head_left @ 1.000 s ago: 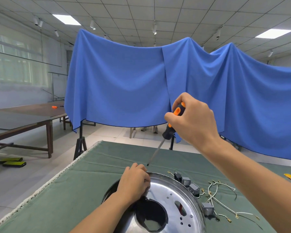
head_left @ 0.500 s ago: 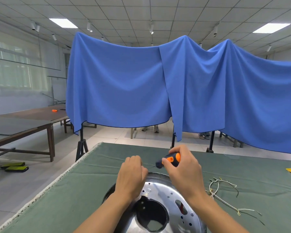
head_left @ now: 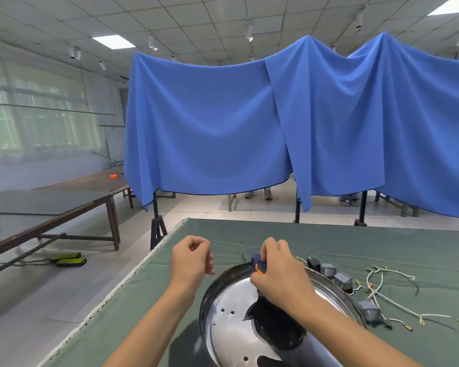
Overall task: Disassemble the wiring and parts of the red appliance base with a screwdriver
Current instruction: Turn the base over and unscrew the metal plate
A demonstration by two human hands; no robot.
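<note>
Head view, lower centre: right hand [head_left: 278, 271] now lowered, clamped on screwdriver [head_left: 259, 264] at appliance base [head_left: 223, 308] rim; left hand [head_left: 192, 259] lifted off, curled, apparently empty — next screw likely.

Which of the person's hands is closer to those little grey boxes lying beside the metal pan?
The right hand. It holds the screwdriver over the pan's far rim, just left of the grey boxes. The left hand hovers off the pan's left side, farther away.
</note>
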